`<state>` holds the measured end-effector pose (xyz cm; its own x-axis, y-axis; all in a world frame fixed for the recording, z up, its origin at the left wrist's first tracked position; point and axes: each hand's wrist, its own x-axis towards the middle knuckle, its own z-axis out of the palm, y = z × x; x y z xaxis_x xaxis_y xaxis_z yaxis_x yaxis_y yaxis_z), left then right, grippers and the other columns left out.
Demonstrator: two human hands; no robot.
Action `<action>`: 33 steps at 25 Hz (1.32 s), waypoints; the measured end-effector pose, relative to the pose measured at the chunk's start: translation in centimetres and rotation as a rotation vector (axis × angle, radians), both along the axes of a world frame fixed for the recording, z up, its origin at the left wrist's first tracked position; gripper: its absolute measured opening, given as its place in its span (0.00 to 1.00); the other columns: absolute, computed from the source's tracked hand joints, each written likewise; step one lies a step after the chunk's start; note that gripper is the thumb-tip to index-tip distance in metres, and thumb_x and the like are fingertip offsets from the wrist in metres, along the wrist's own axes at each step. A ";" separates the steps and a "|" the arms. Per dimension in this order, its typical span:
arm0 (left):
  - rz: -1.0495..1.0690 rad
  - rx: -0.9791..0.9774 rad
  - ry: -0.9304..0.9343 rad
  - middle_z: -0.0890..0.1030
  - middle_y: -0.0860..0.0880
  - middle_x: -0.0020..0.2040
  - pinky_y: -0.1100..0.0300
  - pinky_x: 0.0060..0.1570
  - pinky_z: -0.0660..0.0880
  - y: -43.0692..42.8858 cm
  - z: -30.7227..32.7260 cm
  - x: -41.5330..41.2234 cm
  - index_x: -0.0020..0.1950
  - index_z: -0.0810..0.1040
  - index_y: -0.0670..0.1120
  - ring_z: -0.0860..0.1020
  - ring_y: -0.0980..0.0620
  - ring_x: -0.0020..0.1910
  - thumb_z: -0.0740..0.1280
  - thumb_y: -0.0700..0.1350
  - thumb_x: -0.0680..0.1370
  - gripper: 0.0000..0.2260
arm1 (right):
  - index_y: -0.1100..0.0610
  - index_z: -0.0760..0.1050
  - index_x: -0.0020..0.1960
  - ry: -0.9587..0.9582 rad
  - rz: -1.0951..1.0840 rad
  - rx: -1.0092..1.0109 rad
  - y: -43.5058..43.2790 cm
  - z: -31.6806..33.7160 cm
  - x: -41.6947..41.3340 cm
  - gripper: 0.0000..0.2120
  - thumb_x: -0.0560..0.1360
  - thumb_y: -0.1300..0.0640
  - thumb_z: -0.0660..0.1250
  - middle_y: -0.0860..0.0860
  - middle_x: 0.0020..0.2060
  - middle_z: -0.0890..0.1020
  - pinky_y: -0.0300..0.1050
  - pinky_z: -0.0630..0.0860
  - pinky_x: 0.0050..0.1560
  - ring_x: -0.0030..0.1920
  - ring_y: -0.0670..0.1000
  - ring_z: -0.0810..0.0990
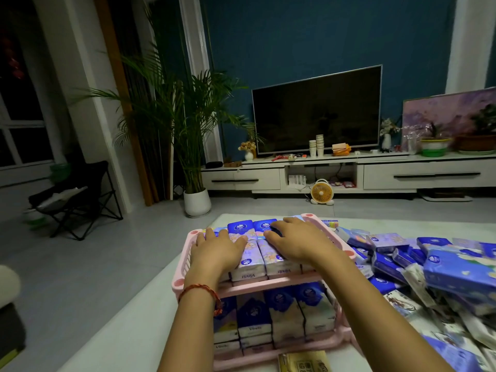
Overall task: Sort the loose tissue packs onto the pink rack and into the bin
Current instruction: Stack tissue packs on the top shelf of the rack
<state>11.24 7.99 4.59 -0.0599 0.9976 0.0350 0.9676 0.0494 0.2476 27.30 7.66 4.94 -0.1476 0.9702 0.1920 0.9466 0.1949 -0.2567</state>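
Observation:
A pink two-tier rack (346, 252) stands on a white table in front of me. Its top shelf holds rows of blue and lilac tissue packs (265, 260), and the lower shelf is filled with upright packs (281, 315). My left hand (216, 248) lies flat on the packs at the left of the top shelf, fingers straight. Beside it, my right hand (292, 241) presses flat on the packs at the right. A heap of loose tissue packs (418, 267) lies on the table to the right of the rack. No bin is in view.
The white table (128, 318) ends at its left edge above a grey tiled floor. A gold packet (303, 362) lies in front of the rack. Farther off stand a TV (316, 111) on a low cabinet, a potted palm (197, 202), a small fan and a folding chair.

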 end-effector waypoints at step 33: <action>-0.673 -0.247 -0.397 0.64 0.48 0.30 0.60 0.28 0.57 -7.5 -1.1 24.6 0.34 0.63 0.45 0.61 0.51 0.29 0.58 0.46 0.79 0.14 | 0.65 0.80 0.52 0.352 -0.527 -0.159 -12.0 -1.4 26.7 0.18 0.73 0.74 0.54 0.59 0.51 0.82 0.43 0.73 0.55 0.52 0.51 0.77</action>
